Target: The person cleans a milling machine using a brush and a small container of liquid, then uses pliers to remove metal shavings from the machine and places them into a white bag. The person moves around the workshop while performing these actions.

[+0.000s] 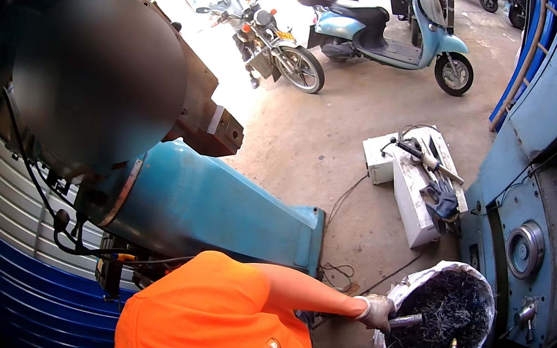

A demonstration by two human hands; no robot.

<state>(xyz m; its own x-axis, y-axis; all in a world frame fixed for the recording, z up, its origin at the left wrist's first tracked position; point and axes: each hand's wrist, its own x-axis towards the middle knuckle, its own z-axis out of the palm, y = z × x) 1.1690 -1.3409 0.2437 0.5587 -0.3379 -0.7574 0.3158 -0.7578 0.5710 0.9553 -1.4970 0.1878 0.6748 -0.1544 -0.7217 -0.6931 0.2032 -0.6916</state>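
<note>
At lower right, your grey-gloved left hand (377, 312) grasps a silver metal cylinder (406, 321), its long axis pointing right over a round white-lined bin (412, 284). Your right hand's grip cannot be seen.

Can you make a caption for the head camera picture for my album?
A gloved hand holds a metal bar over a white-rimmed bucket of dark shavings.

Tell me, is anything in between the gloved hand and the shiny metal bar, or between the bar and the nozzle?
Nothing visible: the gloved left hand grips the metal bar itself. Between the bar's free end and the nozzle, I see only dark shavings in the bucket, lying beneath.
</note>
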